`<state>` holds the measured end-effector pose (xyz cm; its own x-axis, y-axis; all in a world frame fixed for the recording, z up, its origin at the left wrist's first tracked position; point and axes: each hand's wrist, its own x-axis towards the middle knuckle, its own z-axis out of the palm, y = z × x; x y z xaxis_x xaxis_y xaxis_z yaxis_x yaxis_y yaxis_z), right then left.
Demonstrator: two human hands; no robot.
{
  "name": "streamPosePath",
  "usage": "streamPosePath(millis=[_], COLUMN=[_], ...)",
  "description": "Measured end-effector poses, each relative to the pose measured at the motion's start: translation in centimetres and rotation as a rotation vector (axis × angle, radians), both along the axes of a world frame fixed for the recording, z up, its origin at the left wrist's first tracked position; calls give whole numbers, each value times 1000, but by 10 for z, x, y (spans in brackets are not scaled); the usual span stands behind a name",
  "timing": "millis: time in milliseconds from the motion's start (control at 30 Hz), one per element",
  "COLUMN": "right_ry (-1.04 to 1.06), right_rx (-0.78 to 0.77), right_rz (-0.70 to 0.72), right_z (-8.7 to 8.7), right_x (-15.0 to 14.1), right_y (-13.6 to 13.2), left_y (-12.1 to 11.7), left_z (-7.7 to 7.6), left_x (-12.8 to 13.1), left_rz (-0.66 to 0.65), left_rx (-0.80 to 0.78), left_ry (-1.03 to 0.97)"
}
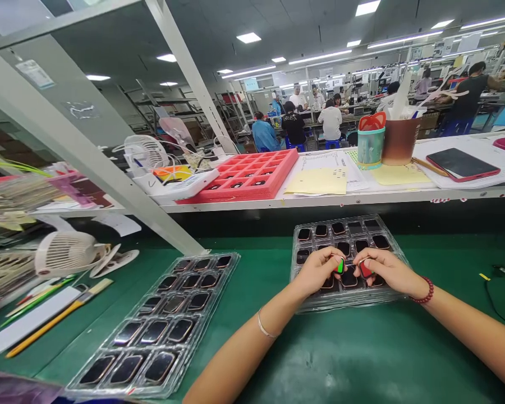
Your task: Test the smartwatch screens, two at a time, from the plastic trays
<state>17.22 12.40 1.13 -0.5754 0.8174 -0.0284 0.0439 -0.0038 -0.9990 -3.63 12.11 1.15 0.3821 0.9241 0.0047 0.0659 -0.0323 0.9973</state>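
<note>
My left hand [316, 274] is closed on a square smartwatch case [340, 265] whose lit screen shows green, with some red and white. Beside it, my right hand [386, 270] pinches a second smartwatch case [365, 269] with a red face. Both hands are above a clear plastic tray [340, 306], which holds more dark-screened watch cases in rows and partly disappears behind my fingers. To the left lies another clear tray [149, 389], also filled with rows of dark watch cases.
A green mat [261, 367] covers the bench. On the left are a white fan [65, 253], a brush [61, 317] and pens. The shelf ahead carries a red foam tray [273, 188], papers, a brown cup [400, 140] and a phone [463, 164]. A slanted white post [122, 185] rises at left; people sit beyond.
</note>
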Motion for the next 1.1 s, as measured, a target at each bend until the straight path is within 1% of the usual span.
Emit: streamPosePath(millis=[133,300,467,633,767,967,1100], right_ry=[-9,-10,-22,-15,-26,-38,-40], right_rx=[4,19,24,5,16,6,8], right_rz=[10,5,16,6,12,12,20], right_z=[0,-1,-3,-2,-2,-3,-4], right_x=[0,0,0,0,0,0,0], right_y=[0,1,1,1,1,1,2], left_y=[1,0,1,0,0,0,0], left_z=[-1,0,-1,-1,-1,-3,-4], left_x=[1,1,1,1,1,2,1], left_rz=[4,-5,-2,-8,1,-16,-8], left_rx=[11,9,27,8,10,-7,9], left_ry=[1,-48,-10,-32,-5,-83,-72])
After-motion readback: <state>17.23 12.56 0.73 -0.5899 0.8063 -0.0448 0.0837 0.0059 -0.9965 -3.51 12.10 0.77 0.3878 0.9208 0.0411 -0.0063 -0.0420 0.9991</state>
